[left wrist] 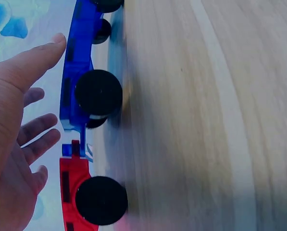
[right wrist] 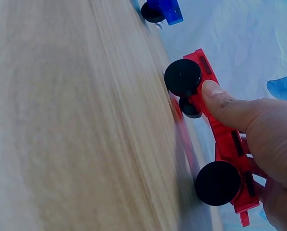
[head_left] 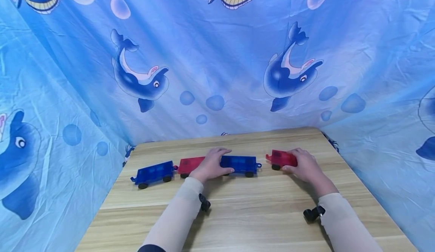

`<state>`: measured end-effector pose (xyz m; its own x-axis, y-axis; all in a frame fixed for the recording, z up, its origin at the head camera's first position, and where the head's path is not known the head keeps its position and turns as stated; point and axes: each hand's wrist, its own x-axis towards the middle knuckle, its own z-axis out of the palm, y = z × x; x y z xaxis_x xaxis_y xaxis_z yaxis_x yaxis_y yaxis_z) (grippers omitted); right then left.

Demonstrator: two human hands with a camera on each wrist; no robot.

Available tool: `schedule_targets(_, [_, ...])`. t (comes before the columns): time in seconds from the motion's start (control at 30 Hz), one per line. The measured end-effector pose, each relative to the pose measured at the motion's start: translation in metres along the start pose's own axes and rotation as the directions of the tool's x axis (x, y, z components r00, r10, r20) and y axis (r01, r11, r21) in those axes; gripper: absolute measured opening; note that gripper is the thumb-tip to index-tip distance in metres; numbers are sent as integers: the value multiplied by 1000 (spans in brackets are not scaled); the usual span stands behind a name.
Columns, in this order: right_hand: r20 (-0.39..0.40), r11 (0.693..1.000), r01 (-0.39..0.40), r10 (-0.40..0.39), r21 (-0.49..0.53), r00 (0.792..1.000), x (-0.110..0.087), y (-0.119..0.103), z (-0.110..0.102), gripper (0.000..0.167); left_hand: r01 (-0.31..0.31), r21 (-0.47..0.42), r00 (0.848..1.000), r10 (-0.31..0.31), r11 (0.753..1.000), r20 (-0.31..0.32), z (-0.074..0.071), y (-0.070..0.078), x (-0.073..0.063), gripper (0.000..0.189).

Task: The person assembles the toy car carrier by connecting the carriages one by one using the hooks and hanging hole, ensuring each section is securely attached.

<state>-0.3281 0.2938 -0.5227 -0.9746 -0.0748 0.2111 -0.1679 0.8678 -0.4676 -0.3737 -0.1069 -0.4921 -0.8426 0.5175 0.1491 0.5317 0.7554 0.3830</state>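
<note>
My right hand (head_left: 304, 165) grips a red toy train car (head_left: 281, 158) with black wheels at the right of the table. In the right wrist view the thumb lies along the near side of that red car (right wrist: 225, 137), with the fingers behind it. My left hand (head_left: 214, 165) is spread over the left end of a blue train car (head_left: 242, 163). The left wrist view shows the thumb close to the blue car (left wrist: 76, 72) and the other fingers loose beyond it. Behind the left wrist, a second red car (head_left: 190, 164) is coupled to the blue one.
Another blue car (head_left: 154, 172) is hooked to the left end of the row. A gap separates the row's right-hand coupling ring (head_left: 259, 165) from the gripped red car. A blue dolphin-print curtain (head_left: 217, 74) hangs around the wooden table (head_left: 251, 214).
</note>
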Motion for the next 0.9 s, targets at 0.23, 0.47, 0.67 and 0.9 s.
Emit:
schedule_targets(0.23, [0, 1000, -1, 1, 3, 1000, -2, -2, -1, 78, 2, 15, 1000, -2, 1000, -2, 6, 8, 9, 81])
schedule_targets(0.47, [16, 1000, -17, 17, 16, 1000, -4, -6, -2, 79, -23, 1, 1000, 23, 1000, 18, 10, 18, 14, 84])
schedule_targets(0.67, [31, 1000, -22, 21, 23, 999, -6, -6, -3, 78, -50, 34, 999, 50, 998, 16, 16, 21, 18, 87])
schedule_targets(0.9, [36, 1000, -12, 11, 21, 999, -7, -6, -4, 76, -71, 41, 997, 70, 997, 28, 25, 27, 25, 88])
